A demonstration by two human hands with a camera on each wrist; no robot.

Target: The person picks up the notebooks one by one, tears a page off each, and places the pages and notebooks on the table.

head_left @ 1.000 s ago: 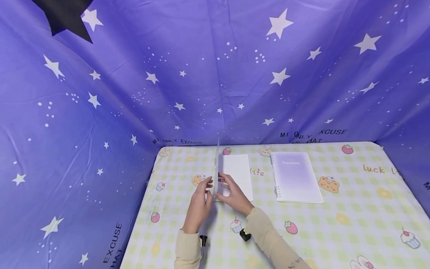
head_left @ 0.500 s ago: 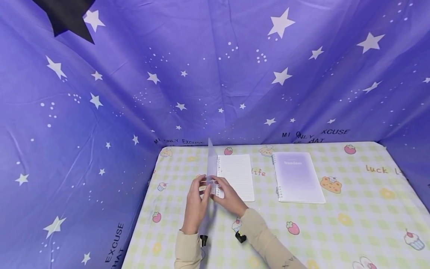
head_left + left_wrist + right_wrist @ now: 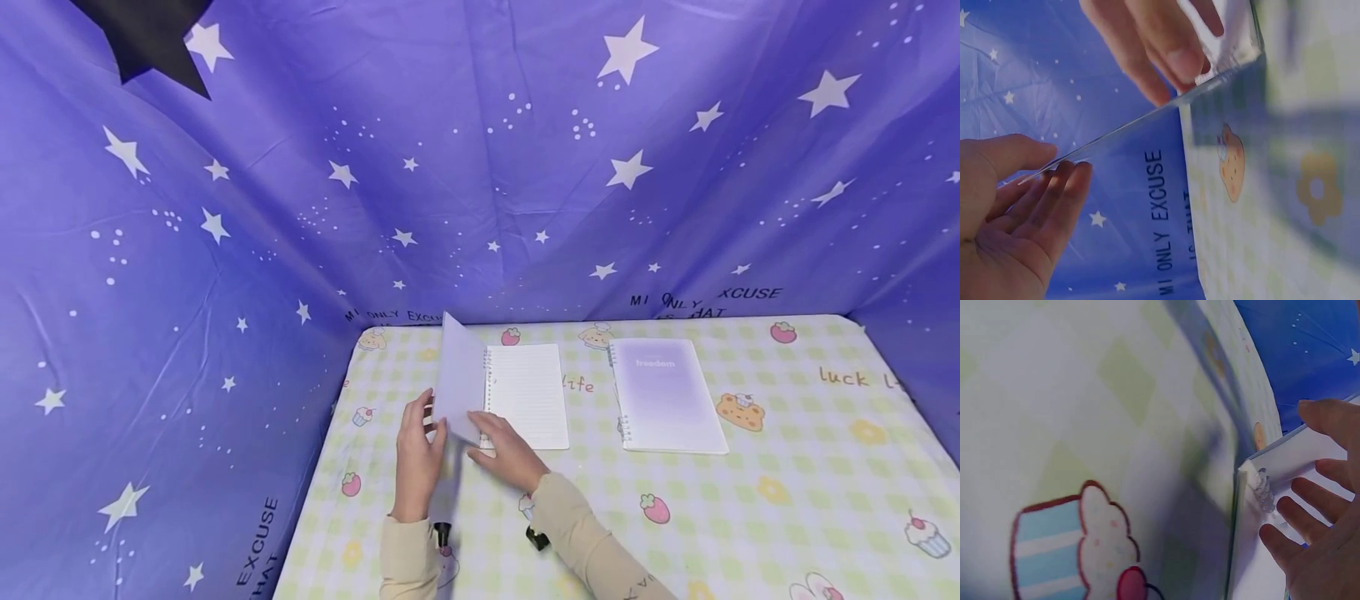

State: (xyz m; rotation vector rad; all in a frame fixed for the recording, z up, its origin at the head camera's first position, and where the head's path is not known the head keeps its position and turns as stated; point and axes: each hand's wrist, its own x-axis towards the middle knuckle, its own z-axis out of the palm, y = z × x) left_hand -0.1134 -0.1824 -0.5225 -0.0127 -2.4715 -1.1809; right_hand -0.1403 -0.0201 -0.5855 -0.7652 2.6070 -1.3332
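A spiral-bound notebook [image 3: 534, 396] lies spread on the table, its lined page flat and its translucent cover [image 3: 459, 375] raised at a slant to the left. My left hand [image 3: 417, 462] pinches the free edge of that cover between thumb and fingers, which the left wrist view shows clearly. Near the binding, my right hand [image 3: 513, 457] reaches over the lower part of the cover. In the right wrist view its fingers [image 3: 1310, 509] are spread and loosely bent beside the white rings, pinching nothing. Whether they touch the cover is unclear.
A closed purple spiral notebook [image 3: 663, 396] marked "freedom" lies to the right. A green-checked cloth [image 3: 810, 475] with cartoon prints covers the table. A purple star-patterned curtain [image 3: 480, 167] stands behind and at both sides.
The cover has swung from upright toward the left, carried by my left hand. My right hand followed slightly left, then its fingers came away from the cover's edge toward the binding.
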